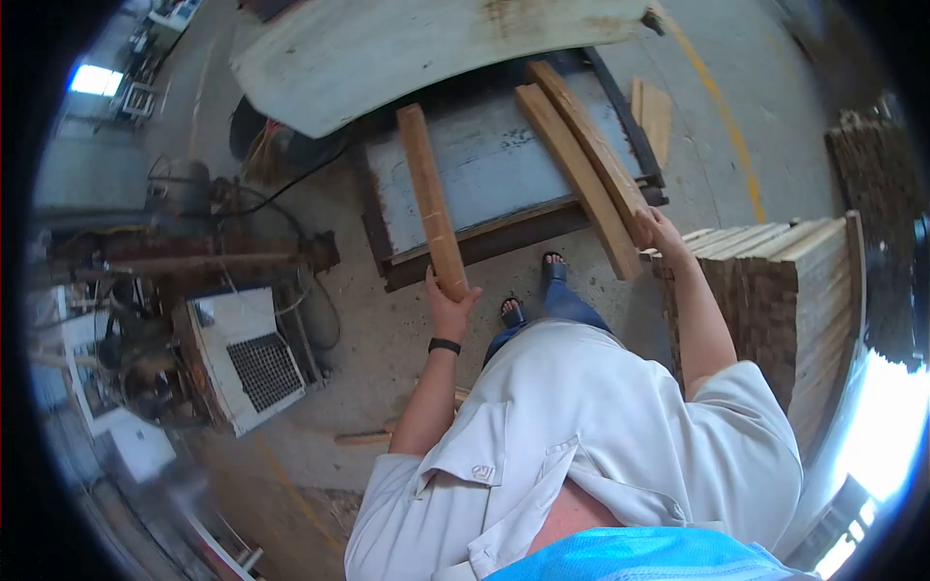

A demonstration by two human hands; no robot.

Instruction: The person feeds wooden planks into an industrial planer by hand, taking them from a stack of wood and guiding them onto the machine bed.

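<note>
In the head view my left hand [449, 302], with a dark band at its wrist, is closed around the near end of a wooden beam [431, 203]. That beam points away from me over the left part of a worn metal table [494, 169]. My right hand [663, 237] is closed on the near end of a second wooden beam [591, 136]. Against its left side lies a third wooden beam [573, 174], whose near end juts past the table's front edge. My right fingers are partly hidden behind the wood.
A large pale panel [426, 48] overhangs the table's far side. At right stands a tall stack of wooden boards [765, 290]. On my left are machinery [145, 261] and a white box with a grille [247, 358]. Loose wood [363, 439] lies on the floor.
</note>
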